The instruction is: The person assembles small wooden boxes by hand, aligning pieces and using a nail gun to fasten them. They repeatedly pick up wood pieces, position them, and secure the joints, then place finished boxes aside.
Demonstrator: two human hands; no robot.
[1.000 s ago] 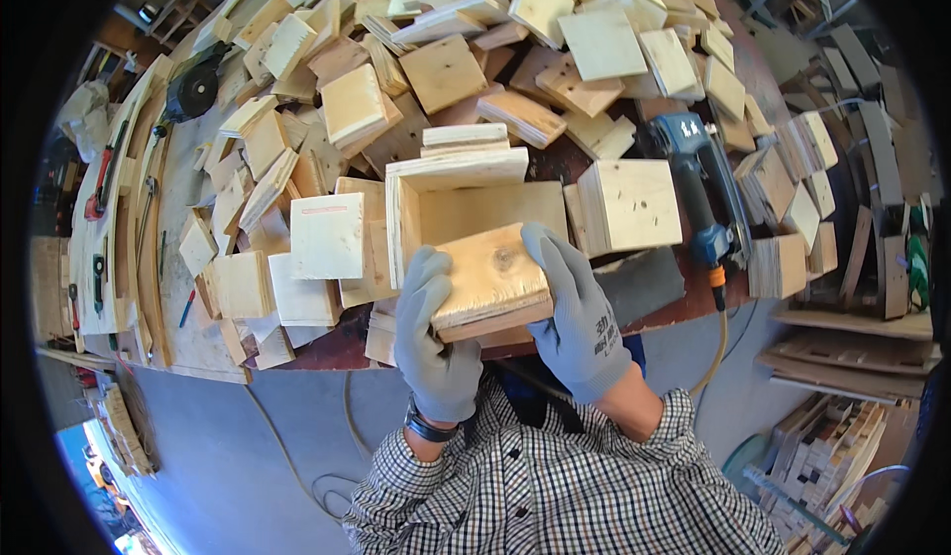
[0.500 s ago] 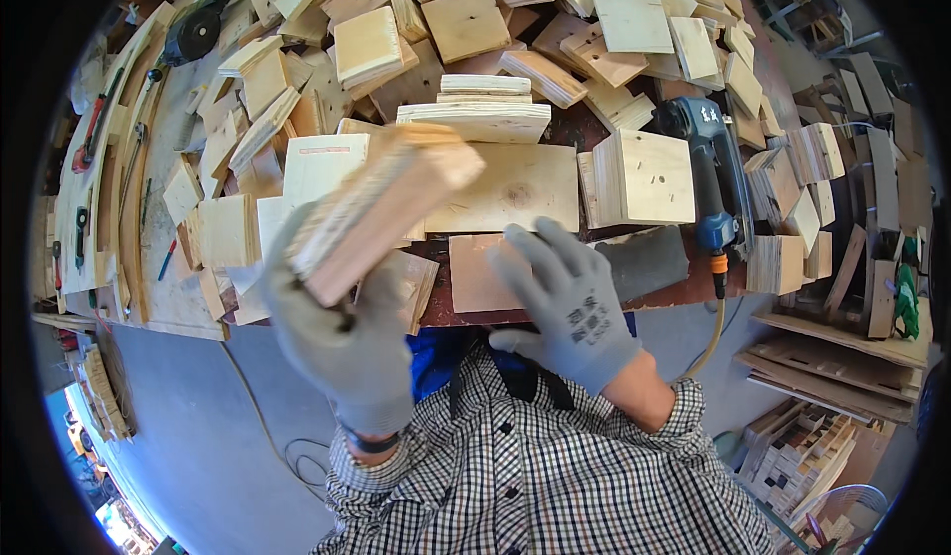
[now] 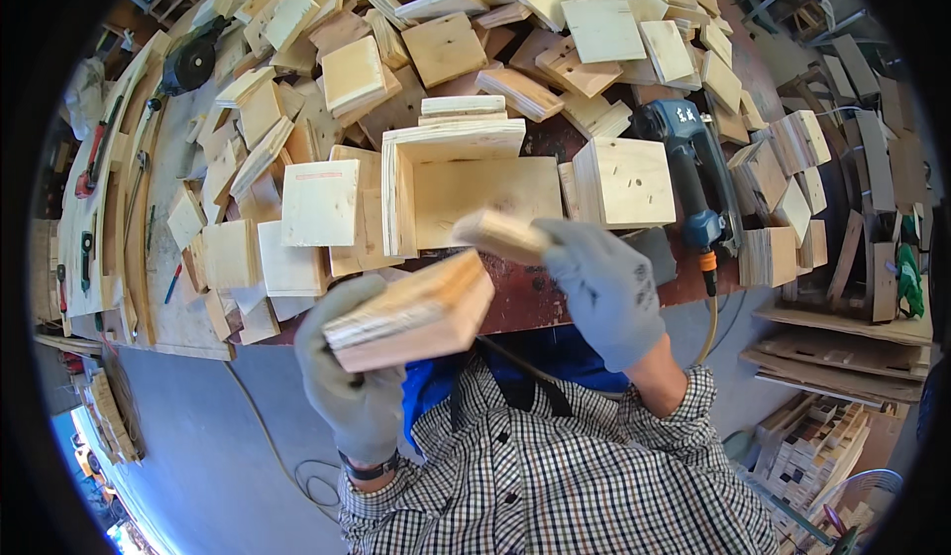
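Observation:
My left hand [image 3: 349, 396], in a grey glove, grips a short stack of plywood blocks [image 3: 421, 319] in front of the table edge. Between the fingers of my gloved right hand [image 3: 609, 295] is a plywood piece [image 3: 500, 236], blurred by motion, just above and to the right of that stack. Behind both hands, upright plywood pieces [image 3: 398, 203] stand at the left and back of a flat plywood board [image 3: 485, 193]. Right of the board is a stack of square plywood blocks [image 3: 634, 183].
A black and blue air nailer [image 3: 684, 159] with a yellowish hose [image 3: 707, 332] lies on the right. Loose plywood pieces [image 3: 446, 50] heap across the back of the dark red table [image 3: 520, 292]. A black round tool [image 3: 193, 59] and hand tools are at left.
My right hand has lifted the plywood piece off the table's front edge. My left hand has lowered and turned its stack. An upright piece now shows at the board's left, previously hidden.

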